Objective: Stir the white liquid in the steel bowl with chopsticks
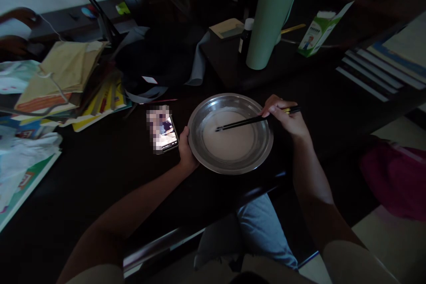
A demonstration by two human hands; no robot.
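A round stainless steel bowl (pixel 196 142) rests on the dark desk, holding a pale, milky liquid (pixel 229 144). My left hand (pixel 186 148) grips its left rim, the thumb on the edge and the other fingers hidden beneath. Black chopsticks (pixel 241 123) with gold bands are pinched in my right hand (pixel 284 115), over the bowl's right rim. Their tips lie close together at the liquid, near the middle of the bowl; whether they dip in I cannot tell. Just left of my left hand lies a lit smartphone (pixel 169 135), partly blurred out.
A tall green bottle (pixel 269 22), a small dark bottle (pixel 245 37) and a green-white carton (pixel 316 33) stand behind the bowl. Stacked books (pixel 376 69) sit at the right. A black bag (pixel 159 57) and piled papers (pixel 63 69) take up the left.
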